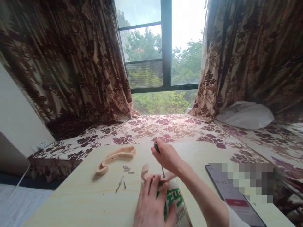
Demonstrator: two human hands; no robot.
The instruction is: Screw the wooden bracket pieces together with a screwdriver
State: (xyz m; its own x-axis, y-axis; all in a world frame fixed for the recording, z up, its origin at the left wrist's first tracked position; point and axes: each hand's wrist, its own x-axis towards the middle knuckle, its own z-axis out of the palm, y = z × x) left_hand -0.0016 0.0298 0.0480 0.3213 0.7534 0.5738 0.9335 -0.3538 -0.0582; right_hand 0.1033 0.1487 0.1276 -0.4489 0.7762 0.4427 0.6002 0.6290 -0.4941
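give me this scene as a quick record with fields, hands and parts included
left hand: fingers spread, fingertips against the near curved wooden piece
right hand: gripping a screwdriver, its tip down on that piece
beneath left hand: package with green lettering
left on table: second curved wooden piece, several loose screws
right on table: flat screen device, partly pixelated
beyond: patterned curtains, window

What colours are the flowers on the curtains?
Mostly dark purple and brown on the curtains, best seen in the head view.
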